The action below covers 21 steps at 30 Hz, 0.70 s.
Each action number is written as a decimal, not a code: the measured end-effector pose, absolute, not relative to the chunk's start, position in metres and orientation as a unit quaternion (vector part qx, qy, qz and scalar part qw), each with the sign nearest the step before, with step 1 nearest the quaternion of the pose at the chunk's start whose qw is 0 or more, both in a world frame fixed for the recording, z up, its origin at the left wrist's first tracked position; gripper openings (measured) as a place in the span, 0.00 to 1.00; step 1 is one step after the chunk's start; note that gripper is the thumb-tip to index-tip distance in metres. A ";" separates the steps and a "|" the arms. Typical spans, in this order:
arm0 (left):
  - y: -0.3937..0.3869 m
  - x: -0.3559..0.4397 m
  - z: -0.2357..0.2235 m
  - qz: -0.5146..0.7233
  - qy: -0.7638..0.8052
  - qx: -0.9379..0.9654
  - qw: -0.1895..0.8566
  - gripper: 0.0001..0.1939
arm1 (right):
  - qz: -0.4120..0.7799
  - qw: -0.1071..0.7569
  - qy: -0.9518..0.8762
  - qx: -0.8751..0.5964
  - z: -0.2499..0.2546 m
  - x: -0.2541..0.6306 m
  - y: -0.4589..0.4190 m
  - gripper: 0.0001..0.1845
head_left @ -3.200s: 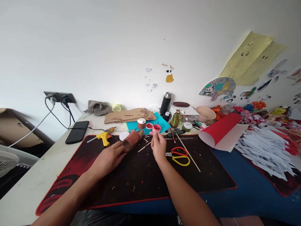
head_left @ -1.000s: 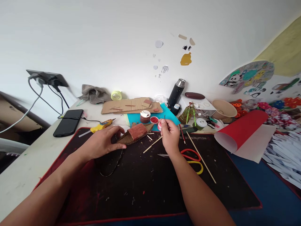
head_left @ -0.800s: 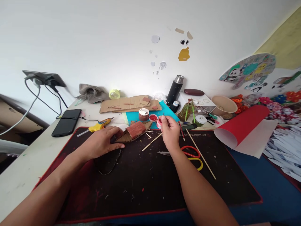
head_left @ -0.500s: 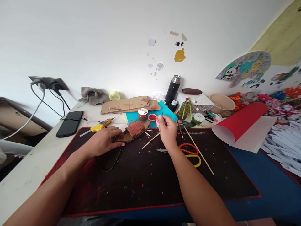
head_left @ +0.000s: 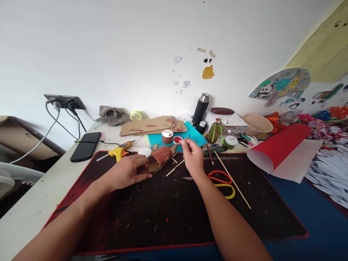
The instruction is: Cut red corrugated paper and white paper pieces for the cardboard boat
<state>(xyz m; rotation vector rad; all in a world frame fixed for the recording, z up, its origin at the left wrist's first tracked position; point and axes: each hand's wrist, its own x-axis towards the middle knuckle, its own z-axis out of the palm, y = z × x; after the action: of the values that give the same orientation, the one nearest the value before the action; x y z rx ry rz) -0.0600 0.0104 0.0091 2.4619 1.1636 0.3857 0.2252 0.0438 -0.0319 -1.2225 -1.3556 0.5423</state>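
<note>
My left hand (head_left: 130, 168) is closed at the near left end of a cardboard model (head_left: 162, 156), which is shaped like a small boat with a reddish-brown painted arch on top. Its fingertips are partly hidden behind the hand. My right hand (head_left: 192, 154) is raised with thumb and fingers pinched beside a small pot of red paint (head_left: 178, 139). Whatever lies in that pinch is mostly hidden. A brown paint jar (head_left: 167, 136) with a white top stands left of the red pot. Thin wooden sticks (head_left: 175, 168) lie between my hands.
Scissors (head_left: 221, 181) with red and yellow handles lie under my right forearm. A yellow glue gun (head_left: 118, 151) and a phone (head_left: 85, 146) are on the left. Behind stand cardboard sheets (head_left: 152, 125) and a black thermos (head_left: 201, 108). Rolled red paper (head_left: 280, 146) lies right.
The view has tilted slightly upward, so the table appears lower. A pink item seen in my right fingers is now out of sight. My left hand stays at the cardboard model.
</note>
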 end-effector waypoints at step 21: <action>0.025 -0.084 0.038 0.263 0.564 0.754 0.211 0.25 | 0.228 0.621 -0.531 -0.529 -0.021 0.234 0.040 0.29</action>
<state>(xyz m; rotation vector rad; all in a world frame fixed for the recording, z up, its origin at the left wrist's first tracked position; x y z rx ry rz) -0.0843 0.0252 0.0380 2.0955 1.5670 0.7303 0.2340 0.0403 -0.0212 -1.2160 -1.2208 0.5235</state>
